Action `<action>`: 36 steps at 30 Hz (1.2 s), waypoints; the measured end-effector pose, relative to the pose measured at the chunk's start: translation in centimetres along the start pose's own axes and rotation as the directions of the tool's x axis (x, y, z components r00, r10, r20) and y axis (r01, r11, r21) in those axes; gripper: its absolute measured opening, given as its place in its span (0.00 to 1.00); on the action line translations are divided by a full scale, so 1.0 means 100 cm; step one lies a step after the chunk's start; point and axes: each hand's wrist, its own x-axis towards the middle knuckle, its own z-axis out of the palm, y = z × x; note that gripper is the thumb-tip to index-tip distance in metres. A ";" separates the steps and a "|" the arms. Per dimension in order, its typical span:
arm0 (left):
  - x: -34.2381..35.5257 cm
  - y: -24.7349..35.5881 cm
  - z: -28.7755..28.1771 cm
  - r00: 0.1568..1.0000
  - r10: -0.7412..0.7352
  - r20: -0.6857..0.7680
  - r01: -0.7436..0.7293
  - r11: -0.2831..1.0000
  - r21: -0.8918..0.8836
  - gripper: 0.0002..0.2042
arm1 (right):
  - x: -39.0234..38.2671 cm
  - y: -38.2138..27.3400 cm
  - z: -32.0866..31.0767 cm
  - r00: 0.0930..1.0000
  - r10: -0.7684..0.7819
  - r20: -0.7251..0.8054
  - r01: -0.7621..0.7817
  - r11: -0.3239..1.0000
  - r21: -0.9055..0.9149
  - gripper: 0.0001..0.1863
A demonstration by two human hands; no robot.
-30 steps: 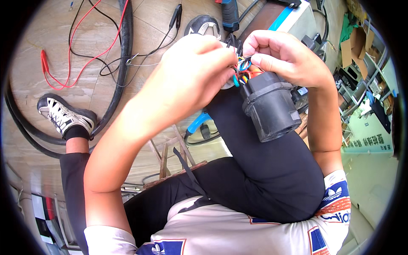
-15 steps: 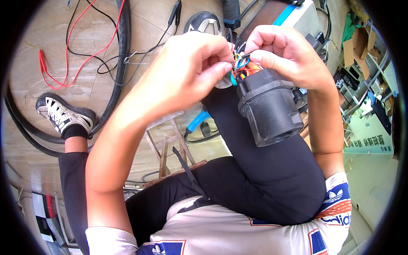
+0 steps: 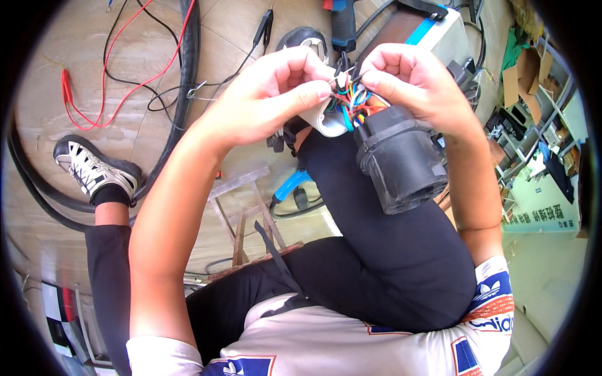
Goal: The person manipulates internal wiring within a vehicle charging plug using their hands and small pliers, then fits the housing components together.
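A black, ribbed cylindrical connector housing rests against my raised thigh, tilted, its wired end pointing away from me. From that end a bundle of thin multicoloured wires fans out between my hands. My left hand is closed in a pinch at the bundle's left side, on what looks like a thin wire end. On the other side my right hand pinches a thin dark wire between thumb and index finger, just above the housing. Beneath the wires shows the rim of a white tube-like piece.
A dark power tool and a box-shaped machine with a blue stripe lie beyond my hands. Thick black cable and red leads cross the floor at left. Below stands a wooden stool frame; shelving and cardboard are at right.
My left hand has drawn slightly left, away from my right hand, uncovering more wires and the white tube-like piece. The black housing has shifted only slightly.
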 end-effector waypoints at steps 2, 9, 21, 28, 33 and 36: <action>0.001 -0.005 0.000 1.000 0.003 -0.014 -0.004 1.000 -0.018 0.06 | 0.001 0.002 0.005 0.999 -0.010 -0.048 0.010 1.000 0.012 0.10; 0.001 -0.010 -0.001 0.999 -0.003 -0.036 0.000 0.996 -0.088 0.07 | 0.003 -0.001 0.006 0.992 -0.099 -0.083 0.093 0.992 -0.083 0.10; 0.002 -0.013 0.001 0.999 0.019 -0.036 -0.023 0.991 -0.133 0.07 | 0.013 0.006 0.004 0.987 -0.155 -0.046 0.148 0.979 -0.138 0.08; -0.001 -0.015 0.005 0.991 0.011 -0.132 -0.026 0.993 -0.114 0.06 | 0.011 0.016 0.007 0.993 -0.115 -0.003 0.114 0.987 0.112 0.11; -0.005 -0.019 0.011 0.973 0.034 -0.230 -0.061 0.992 -0.114 0.05 | 0.012 0.018 0.006 0.988 -0.152 0.022 0.149 0.984 0.092 0.10; -0.006 -0.020 0.013 0.967 0.043 -0.252 -0.074 0.991 -0.115 0.05 | 0.013 0.019 0.005 0.983 -0.180 0.036 0.178 0.983 0.053 0.10</action>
